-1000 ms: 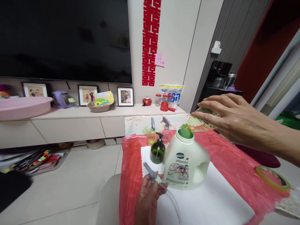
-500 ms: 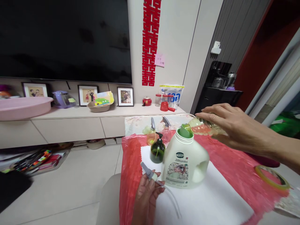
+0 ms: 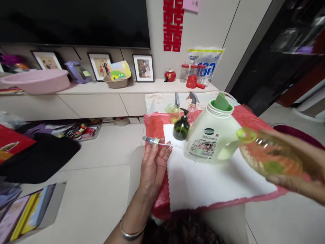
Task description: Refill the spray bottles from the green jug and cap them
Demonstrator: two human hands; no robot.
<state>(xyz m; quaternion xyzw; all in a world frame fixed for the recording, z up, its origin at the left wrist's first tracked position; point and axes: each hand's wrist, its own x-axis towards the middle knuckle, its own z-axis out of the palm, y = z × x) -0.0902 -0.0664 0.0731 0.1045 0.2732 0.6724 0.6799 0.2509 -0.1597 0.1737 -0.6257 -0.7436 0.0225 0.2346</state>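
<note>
My left hand pinches a grey trigger spray head, its thin tube trailing right towards the jug. My right hand, smeared by motion, grips a clear ribbed bottle lying nearly level, its yellow-green neck facing left. Between the hands a large pale-green detergent jug stands upright, uncapped, with a green pouring spout in its mouth. A dark green pump bottle is to its left. Behind are a yellowish spray bottle and a pink spray bottle.
A white cloth lies over red plastic sheeting on the small table. Behind, a long cabinet bears picture frames, a pink basin, red-lidded jars and a large bag. Books sit on the floor at left.
The bottle in my right hand has moved from the jug's spout down and to the right. My left hand still holds the spray head, now turned more level. The view has tilted down.
</note>
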